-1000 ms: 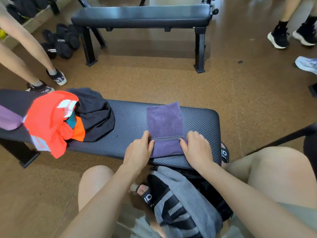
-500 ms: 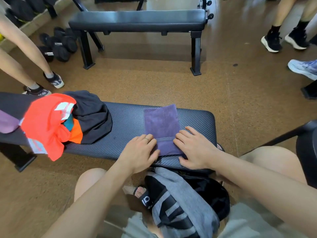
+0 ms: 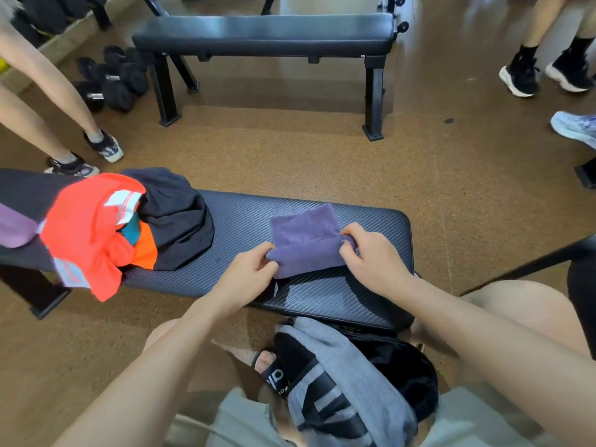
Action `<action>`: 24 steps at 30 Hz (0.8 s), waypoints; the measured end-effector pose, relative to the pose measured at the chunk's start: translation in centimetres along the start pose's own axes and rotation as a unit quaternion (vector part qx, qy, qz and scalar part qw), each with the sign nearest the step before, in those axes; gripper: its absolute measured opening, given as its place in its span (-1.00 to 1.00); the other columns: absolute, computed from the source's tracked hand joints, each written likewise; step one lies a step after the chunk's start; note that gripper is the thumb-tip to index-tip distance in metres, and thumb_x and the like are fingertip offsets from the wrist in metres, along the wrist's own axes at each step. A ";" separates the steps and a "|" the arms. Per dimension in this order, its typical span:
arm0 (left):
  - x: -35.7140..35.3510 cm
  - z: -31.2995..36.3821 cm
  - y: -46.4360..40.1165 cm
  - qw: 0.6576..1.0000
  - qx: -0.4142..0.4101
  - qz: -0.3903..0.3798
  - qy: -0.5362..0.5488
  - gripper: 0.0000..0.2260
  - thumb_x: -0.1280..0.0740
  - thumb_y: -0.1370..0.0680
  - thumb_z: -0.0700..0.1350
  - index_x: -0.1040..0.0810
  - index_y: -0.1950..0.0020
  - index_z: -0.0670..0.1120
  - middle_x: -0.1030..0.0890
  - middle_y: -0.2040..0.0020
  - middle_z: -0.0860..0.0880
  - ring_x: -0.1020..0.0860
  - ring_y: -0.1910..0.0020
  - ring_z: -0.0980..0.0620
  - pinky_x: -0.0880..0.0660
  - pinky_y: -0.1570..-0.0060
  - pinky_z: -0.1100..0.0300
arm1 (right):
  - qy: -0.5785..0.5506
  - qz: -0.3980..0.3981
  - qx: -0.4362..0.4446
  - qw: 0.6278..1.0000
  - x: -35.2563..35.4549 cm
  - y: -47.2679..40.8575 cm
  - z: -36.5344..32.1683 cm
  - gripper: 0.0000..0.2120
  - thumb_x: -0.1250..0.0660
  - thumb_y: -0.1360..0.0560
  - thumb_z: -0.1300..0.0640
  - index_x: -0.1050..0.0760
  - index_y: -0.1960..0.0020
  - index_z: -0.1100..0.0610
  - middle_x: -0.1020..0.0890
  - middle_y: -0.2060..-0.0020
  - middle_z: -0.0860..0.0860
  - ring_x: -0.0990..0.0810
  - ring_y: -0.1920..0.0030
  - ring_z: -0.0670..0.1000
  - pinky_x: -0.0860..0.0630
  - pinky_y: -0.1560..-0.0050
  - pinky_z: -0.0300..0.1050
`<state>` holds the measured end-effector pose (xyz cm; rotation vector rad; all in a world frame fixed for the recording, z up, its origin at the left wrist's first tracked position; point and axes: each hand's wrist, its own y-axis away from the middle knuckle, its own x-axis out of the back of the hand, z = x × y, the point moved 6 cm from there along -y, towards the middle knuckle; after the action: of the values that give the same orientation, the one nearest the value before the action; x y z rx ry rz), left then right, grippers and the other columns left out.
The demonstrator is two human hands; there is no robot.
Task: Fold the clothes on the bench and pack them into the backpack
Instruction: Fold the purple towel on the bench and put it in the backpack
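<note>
A purple cloth [image 3: 306,233] lies on the right half of the black padded bench [image 3: 245,221]. Its near edge is lifted and doubled over toward the far side. My left hand [image 3: 250,269] pinches the left end of that fold, and my right hand [image 3: 371,253] pinches the right end. A heap of clothes sits on the bench's left part: a red-orange garment [image 3: 87,230] and a black one [image 3: 177,214]. The grey and black backpack [image 3: 348,379] stands on the floor between my knees, below the bench's near edge.
A second black bench [image 3: 264,33] stands across the brown floor. Dumbbells [image 3: 109,82] lie at the far left. Other people's legs and shoes are at the left [image 3: 103,146] and the far right [image 3: 519,79]. A pink-purple item [image 3: 13,227] shows at the left edge.
Both hands went from pressing flat on the cloth's near fold to pinching its near edge, and they have lifted and rolled it away from me.
</note>
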<state>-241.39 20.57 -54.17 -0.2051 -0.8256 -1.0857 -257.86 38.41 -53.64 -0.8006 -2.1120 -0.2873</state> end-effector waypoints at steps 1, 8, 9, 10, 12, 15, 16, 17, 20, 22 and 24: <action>-0.1 -0.2 -0.2 1.000 0.020 0.003 0.010 -0.85 -0.21 -0.57 -0.15 -0.40 0.19 0.01 -0.49 0.31 0.05 -0.38 0.32 0.08 -0.33 0.25 0.06 | -0.016 -0.010 -0.027 0.999 -0.2 -0.3 0.2 -0.92 -0.18 -0.62 0.06 -0.42 -0.05 0.04 -0.53 0.32 -0.01 -0.51 0.23 0.13 -0.36 0.20 0.02; -1.5 -1.2 -1.4 0.995 0.089 0.036 -0.008 -0.91 -0.20 -0.61 -0.05 -0.41 0.03 -0.04 -0.59 0.18 -0.05 -0.52 0.24 -0.06 -0.48 0.17 -0.05 | 0.048 -0.059 -0.077 0.994 -2.1 -1.7 1.6 -0.81 -0.07 -0.69 -0.03 -0.34 -0.14 0.07 -0.63 0.14 0.10 -0.58 0.08 0.21 -0.52 0.05 0.13; -1.6 -1.3 -1.4 0.995 0.094 0.040 -0.015 -0.92 -0.20 -0.61 -0.03 -0.40 0.01 -0.01 -0.59 0.18 -0.04 -0.54 0.22 -0.06 -0.49 0.15 -0.06 | 0.062 -0.065 -0.079 0.993 -2.4 -1.7 2.0 -0.81 -0.06 -0.69 -0.04 -0.33 -0.13 0.06 -0.62 0.15 0.10 -0.58 0.07 0.22 -0.52 0.07 0.12; -1.8 -1.3 -1.3 0.994 0.095 0.045 -0.025 -0.93 -0.20 -0.61 -0.01 -0.38 0.00 0.01 -0.59 0.19 -0.01 -0.55 0.21 -0.06 -0.50 0.14 -0.05 | 0.072 -0.068 -0.078 0.992 -2.7 -1.7 2.3 -0.80 -0.06 -0.69 -0.06 -0.33 -0.13 0.06 -0.61 0.17 0.09 -0.57 0.07 0.22 -0.51 0.08 0.11; -2.1 -1.2 -1.0 0.993 0.091 0.055 -0.046 -0.91 -0.18 -0.61 0.01 -0.33 -0.04 0.02 -0.58 0.20 0.02 -0.56 0.22 -0.05 -0.50 0.14 -0.05 | 0.091 -0.068 -0.073 0.991 -3.0 -1.6 2.5 -0.77 -0.07 -0.69 -0.07 -0.33 -0.14 0.08 -0.58 0.21 0.07 -0.55 0.09 0.22 -0.47 0.13 0.08; -2.5 -0.8 -0.7 0.992 0.090 0.068 -0.058 -0.87 -0.18 -0.61 -0.01 -0.27 -0.08 0.00 -0.58 0.23 0.00 -0.56 0.25 -0.07 -0.48 0.20 -0.03 | 0.108 -0.068 -0.070 0.989 -3.2 -1.7 2.5 -0.74 -0.07 -0.69 -0.10 -0.33 -0.15 0.09 -0.52 0.24 0.04 -0.51 0.10 0.21 -0.43 0.16 0.07; -2.7 -0.6 -0.6 0.990 0.096 0.073 -0.067 -0.84 -0.18 -0.60 -0.01 -0.25 -0.12 0.00 -0.58 0.22 -0.01 -0.56 0.24 -0.10 -0.47 0.21 -0.03 | 0.111 -0.069 -0.071 0.989 -3.3 -1.7 2.6 -0.74 -0.07 -0.69 -0.10 -0.32 -0.15 0.10 -0.50 0.25 0.03 -0.50 0.11 0.20 -0.42 0.16 0.07; -2.8 -0.4 -0.6 0.988 0.104 0.079 -0.084 -0.81 -0.18 -0.60 -0.03 -0.24 -0.16 0.00 -0.58 0.20 -0.03 -0.56 0.21 -0.15 -0.47 0.18 -0.03 | 0.113 -0.069 -0.069 0.989 -3.2 -1.7 2.6 -0.74 -0.08 -0.69 -0.10 -0.32 -0.16 0.10 -0.49 0.25 0.03 -0.49 0.11 0.20 -0.42 0.16 0.06; -2.9 0.4 -0.5 0.977 0.088 0.113 -0.158 -0.72 -0.20 -0.58 -0.08 -0.24 -0.25 -0.04 -0.56 0.01 -0.10 -0.56 0.11 -0.25 -0.51 0.09 -0.11 | 0.125 -0.052 -0.050 0.989 -2.8 -1.9 2.2 -0.80 -0.13 -0.68 -0.05 -0.29 -0.08 0.09 -0.47 0.21 0.01 -0.50 0.14 0.20 -0.34 0.19 0.04; -2.7 1.0 -0.8 0.968 0.036 0.145 -0.200 -0.64 -0.27 -0.53 -0.16 -0.27 -0.30 -0.06 -0.45 -0.10 -0.13 -0.51 0.07 -0.24 -0.50 0.11 -0.10 | 0.165 -0.005 0.006 0.986 -2.1 -2.2 1.1 -0.85 -0.26 -0.63 0.08 -0.31 0.00 0.11 -0.42 0.15 0.06 -0.47 0.19 0.20 -0.25 0.21 0.00; -2.9 2.4 -1.4 0.943 -0.074 0.157 -0.283 -0.65 -0.31 -0.47 -0.22 -0.36 -0.22 -0.04 -0.41 -0.10 -0.13 -0.45 0.06 -0.20 -0.46 0.14 -0.08 | 0.241 0.016 0.082 0.967 -2.2 -2.5 -0.4 -0.78 -0.39 -0.47 0.25 -0.33 0.08 0.13 -0.39 0.18 0.11 -0.40 0.24 0.17 -0.20 0.23 -0.04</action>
<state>-244.37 23.19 -54.76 -0.7783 -1.1746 -0.7890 -258.25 35.33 -54.94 -0.5940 -1.6405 -0.2562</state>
